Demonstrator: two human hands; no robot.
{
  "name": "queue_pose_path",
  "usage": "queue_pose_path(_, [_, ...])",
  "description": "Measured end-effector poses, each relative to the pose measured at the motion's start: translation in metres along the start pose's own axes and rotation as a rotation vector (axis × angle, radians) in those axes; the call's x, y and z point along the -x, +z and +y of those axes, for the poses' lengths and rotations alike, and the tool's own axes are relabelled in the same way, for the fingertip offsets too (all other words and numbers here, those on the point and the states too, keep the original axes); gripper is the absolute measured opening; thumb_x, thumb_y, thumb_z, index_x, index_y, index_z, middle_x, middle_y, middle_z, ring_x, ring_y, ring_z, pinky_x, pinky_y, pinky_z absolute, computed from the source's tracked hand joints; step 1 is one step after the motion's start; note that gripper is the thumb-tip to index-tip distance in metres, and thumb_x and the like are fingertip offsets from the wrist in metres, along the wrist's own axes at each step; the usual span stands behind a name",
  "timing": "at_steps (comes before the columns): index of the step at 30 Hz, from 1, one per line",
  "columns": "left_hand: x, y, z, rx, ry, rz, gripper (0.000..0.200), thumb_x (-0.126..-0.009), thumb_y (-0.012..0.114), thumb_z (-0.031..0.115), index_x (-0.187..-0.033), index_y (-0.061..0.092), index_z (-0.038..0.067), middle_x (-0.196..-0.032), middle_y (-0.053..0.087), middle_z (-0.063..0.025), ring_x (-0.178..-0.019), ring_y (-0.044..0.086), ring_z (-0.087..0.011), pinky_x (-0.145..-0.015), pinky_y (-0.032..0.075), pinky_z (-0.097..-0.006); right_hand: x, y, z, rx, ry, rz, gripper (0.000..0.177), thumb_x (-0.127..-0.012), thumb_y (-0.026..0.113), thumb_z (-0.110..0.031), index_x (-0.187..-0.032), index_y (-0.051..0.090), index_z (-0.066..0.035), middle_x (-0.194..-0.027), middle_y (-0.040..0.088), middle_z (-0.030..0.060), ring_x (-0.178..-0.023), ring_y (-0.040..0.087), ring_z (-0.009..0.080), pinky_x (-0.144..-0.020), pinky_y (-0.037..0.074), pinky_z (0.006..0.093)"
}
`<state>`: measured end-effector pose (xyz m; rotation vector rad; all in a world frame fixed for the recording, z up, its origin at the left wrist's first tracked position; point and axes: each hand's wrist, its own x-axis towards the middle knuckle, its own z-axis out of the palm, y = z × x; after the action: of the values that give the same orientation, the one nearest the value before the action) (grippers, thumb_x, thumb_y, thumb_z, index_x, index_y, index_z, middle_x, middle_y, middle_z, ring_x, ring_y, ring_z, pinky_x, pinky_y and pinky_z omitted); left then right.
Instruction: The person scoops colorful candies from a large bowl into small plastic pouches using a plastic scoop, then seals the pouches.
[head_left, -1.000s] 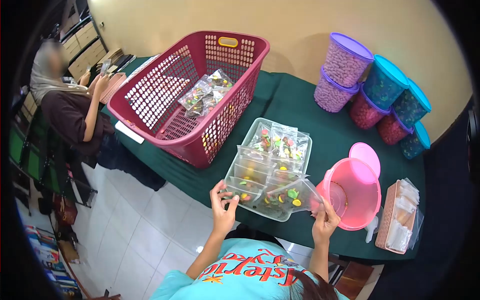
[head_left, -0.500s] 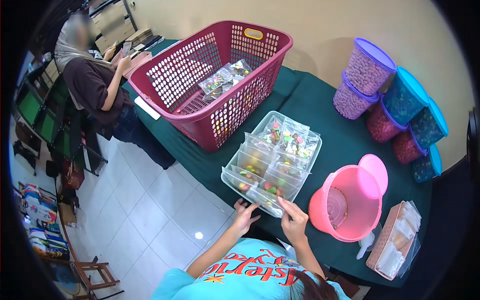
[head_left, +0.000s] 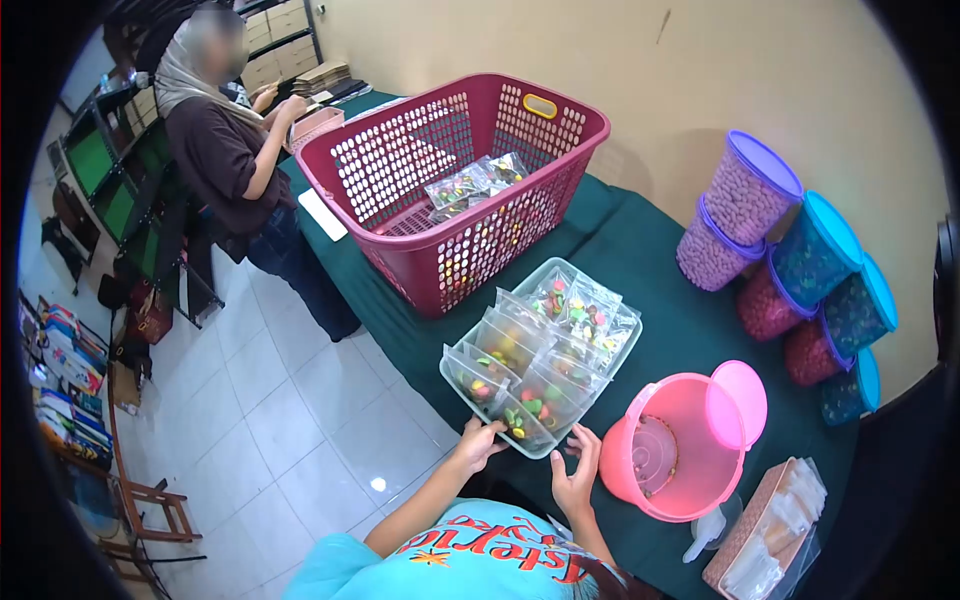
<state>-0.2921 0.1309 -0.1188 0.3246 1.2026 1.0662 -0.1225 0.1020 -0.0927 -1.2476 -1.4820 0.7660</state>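
Observation:
A pale rectangular tray (head_left: 622, 362) holds several clear zip bags of colourful candy-like pieces, standing in rows. My left hand (head_left: 478, 447) is closed at the tray's near left edge, its fingers partly hidden by the rim and bags. At the near right corner, my right hand (head_left: 574, 472) has its fingers bent and apart, with the fingertips close to or touching the tray and nothing seen in the palm. A bag of red, green and yellow pieces (head_left: 527, 420) leans at the near end between both hands.
A maroon basket (head_left: 415, 262) with similar bags stands behind the tray. On the right are a pink bucket (head_left: 625, 455), a white scoop (head_left: 705, 530), a box of bags (head_left: 735, 550) and stacked lidded tubs (head_left: 748, 190). Another person (head_left: 225, 150) stands at the far left.
Both hands have moved off the front bag, which now stands more upright, and down to the tray's near edge. The whole view has shifted. The other person's hands are lower, near a pink basket.

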Motion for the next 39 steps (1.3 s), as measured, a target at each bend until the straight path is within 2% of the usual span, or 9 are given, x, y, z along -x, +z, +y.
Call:
queue_pose_path(5, [0.028,-0.006,0.013,0.019,0.082,0.011,0.040,-0.075,0.049,0.001,-0.113,0.040,0.001,-0.108,0.048,-0.0124,-0.098,0.050,-0.0265,-0.077,0.046,-0.0465,0.008,0.001,0.031,-0.421,0.361,0.006,0.061,-0.077,0.052,-0.030,-0.125,0.027,-0.002,-0.123,0.034,0.0119,-0.109,0.037,0.0222,-0.089,0.033,0.0364])
queue_pose_path(10, [0.059,-0.012,0.027,-0.085,0.091,0.042,0.042,-0.074,0.048,-0.001,-0.115,0.038,0.001,-0.106,0.047,-0.0113,-0.096,0.051,-0.0248,-0.074,0.049,-0.0449,0.000,0.011,0.040,-0.729,0.557,0.067,0.062,-0.078,0.051,-0.039,-0.126,0.027,-0.008,-0.125,0.034,0.0088,-0.113,0.034,0.0222,-0.090,0.029,0.0427])
queue_pose_path(13, [0.068,-0.020,0.026,-0.083,0.106,0.032,0.043,-0.075,0.049,-0.001,-0.116,0.036,-0.001,-0.109,0.045,-0.0119,-0.096,0.051,-0.0243,-0.072,0.050,-0.0431,-0.005,0.012,0.037,-0.857,0.801,0.135,0.059,-0.078,0.053,-0.029,-0.127,0.025,-0.011,-0.123,0.037,0.0066,-0.112,0.039,0.0242,-0.091,0.031,0.0424])
queue_pose_path(16, [0.081,-0.026,0.025,-0.073,0.106,-0.001,0.044,-0.076,0.050,0.001,-0.117,0.035,-0.004,-0.111,0.045,-0.0127,-0.097,0.051,-0.0244,-0.071,0.051,-0.0409,-0.002,0.005,0.047,-1.098,0.668,-0.129,0.058,-0.077,0.053,-0.027,-0.126,0.027,-0.011,-0.118,0.042,0.0056,-0.110,0.042,0.0231,-0.089,0.035,0.0415])
queue_pose_path(24, [0.127,-0.025,0.056,-0.320,0.293,0.089,0.044,-0.077,0.056,0.015,-0.114,0.040,-0.004,-0.100,0.053,-0.0132,-0.088,0.056,-0.0226,-0.071,0.050,-0.0346,-0.004,0.001,-0.011,-1.152,0.704,-0.145,0.056,-0.074,0.052,-0.020,-0.124,0.029,-0.011,-0.112,0.044,0.0077,-0.102,0.048,0.0229,-0.081,0.043,0.0392])
queue_pose_path(27, [0.139,-0.027,0.065,-0.710,0.433,0.058,0.057,-0.080,0.052,0.033,-0.116,0.036,-0.009,-0.107,0.045,-0.0241,-0.091,0.055,-0.0311,-0.080,0.043,-0.0351,-0.007,-0.012,-0.040,-1.172,0.676,-0.198,0.056,-0.074,0.050,-0.019,-0.124,0.028,-0.011,-0.112,0.044,0.0096,-0.100,0.049,0.0243,-0.082,0.044,0.0401])
queue_pose_path(30, [0.156,-0.020,0.072,-0.820,0.468,0.118,0.049,-0.081,0.054,0.027,-0.110,0.041,-0.009,-0.102,0.049,-0.0203,-0.094,0.053,-0.0276,-0.081,0.043,-0.0346,-0.009,-0.022,-0.058,-1.193,0.667,-0.202,0.056,-0.074,0.049,-0.018,-0.125,0.027,-0.009,-0.115,0.044,0.0109,-0.102,0.049,0.0251,-0.084,0.043,0.0409])
queue_pose_path(34, [0.162,-0.018,0.070,-0.757,0.592,0.169,0.064,-0.080,0.052,0.041,-0.117,0.033,-0.008,-0.110,0.039,-0.0211,-0.105,0.043,-0.0318,-0.083,0.040,-0.0403,-0.014,-0.025,-0.069,-1.193,0.656,-0.223,0.053,-0.075,0.048,-0.017,-0.123,0.029,-0.005,-0.115,0.045,0.0119,-0.104,0.049,0.0241,-0.086,0.043,0.0391])
queue_pose_path(39, [0.161,-0.020,0.064,-0.688,0.613,0.171,0.062,-0.080,0.054,0.039,-0.117,0.032,-0.006,-0.111,0.035,-0.0187,-0.107,0.041,-0.0298,-0.085,0.038,-0.0418,-0.022,-0.024,-0.066,-1.201,0.633,-0.261,0.052,-0.074,0.048,-0.015,-0.122,0.030,-0.003,-0.115,0.046,0.0125,-0.103,0.049,0.0240,-0.087,0.043,0.0373])
